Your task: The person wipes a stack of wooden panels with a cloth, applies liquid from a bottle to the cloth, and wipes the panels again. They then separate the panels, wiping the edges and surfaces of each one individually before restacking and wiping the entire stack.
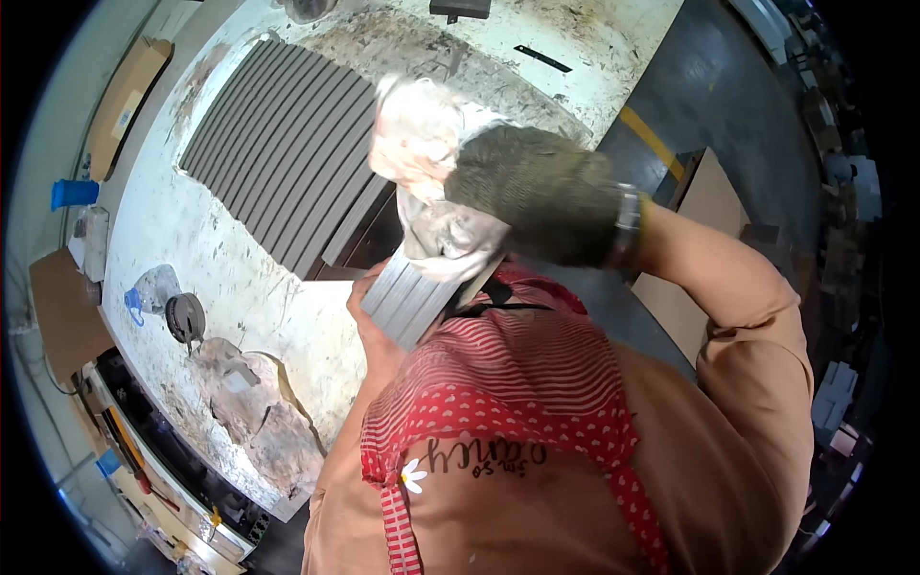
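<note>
My left hand [377, 335], bare and partly hidden by my body, is closed around the side of a small bundle of grey grooved strips [407, 299] held near my chest. A green-gloved right hand [537, 192], mine, grips a white and pinkish stained rag [422, 139]. The rag lies over the upper end of the bundle and is slightly blurred. Just beyond, a broad row of similar grey strips [278, 153] lies side by side on the white, stained table [316, 316].
At the table's left stand a clear bottle [161, 284] with a blue cap and a dark round object [185, 318]. A dirty cloth [254, 402] lies nearer me. A black flat strip [542, 58] lies at the far side. Cardboard [695, 230] stands at the right.
</note>
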The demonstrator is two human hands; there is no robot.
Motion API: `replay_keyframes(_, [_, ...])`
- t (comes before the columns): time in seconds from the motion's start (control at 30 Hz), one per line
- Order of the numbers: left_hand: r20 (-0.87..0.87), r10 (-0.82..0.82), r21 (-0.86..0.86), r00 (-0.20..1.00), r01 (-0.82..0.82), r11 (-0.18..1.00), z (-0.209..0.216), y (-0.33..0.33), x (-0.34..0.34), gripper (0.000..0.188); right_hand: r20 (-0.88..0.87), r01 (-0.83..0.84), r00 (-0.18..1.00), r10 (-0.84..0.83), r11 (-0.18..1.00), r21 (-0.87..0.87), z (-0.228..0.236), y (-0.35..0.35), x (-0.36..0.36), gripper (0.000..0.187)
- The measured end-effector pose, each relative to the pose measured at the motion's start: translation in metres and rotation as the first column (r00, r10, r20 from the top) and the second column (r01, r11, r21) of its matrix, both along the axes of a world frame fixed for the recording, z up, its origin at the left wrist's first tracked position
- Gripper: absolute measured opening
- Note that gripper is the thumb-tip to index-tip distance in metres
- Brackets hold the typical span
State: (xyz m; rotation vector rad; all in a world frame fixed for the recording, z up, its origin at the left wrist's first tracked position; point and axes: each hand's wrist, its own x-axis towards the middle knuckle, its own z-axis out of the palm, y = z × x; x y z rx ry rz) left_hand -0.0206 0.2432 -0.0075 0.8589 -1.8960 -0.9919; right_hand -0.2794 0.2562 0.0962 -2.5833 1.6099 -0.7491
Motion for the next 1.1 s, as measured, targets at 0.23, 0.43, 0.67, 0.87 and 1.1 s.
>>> replay_keyframes(0.23, [0.200,-0.131,-0.061,0.971,0.146,0.987,-0.004,-0.001,0.016,0.065,0.887,0.009,0.463,0.005,1.000,-0.011,-0.043,-0.020,0.093,0.026])
replay_keyframes(0.43, [0.169,0.064,0.095,0.983,-0.081,0.992,0.017,0.009,0.005,0.079,0.351,-0.052,0.936,-0.030,0.974,0.221,0.010,-0.003,0.056,0.030])
replay_keyframes(0.67, [0.075,-0.300,0.179,0.951,0.283,0.942,-0.021,-0.006,0.017,0.071,-0.196,-0.010,0.980,0.019,0.999,0.045,0.012,0.000,0.085,0.023])
replay_keyframes(0.87, [0.181,-0.036,0.129,0.983,0.012,0.992,0.025,0.005,0.002,0.092,0.223,-0.046,0.974,-0.038,0.931,0.362,0.027,-0.001,0.028,0.034])
replay_keyframes(1.1, [-0.465,-0.075,0.525,0.882,0.342,0.780,0.009,0.006,0.006,0.055,0.144,-0.291,0.949,0.279,0.954,0.071,-0.003,0.016,0.111,0.044])
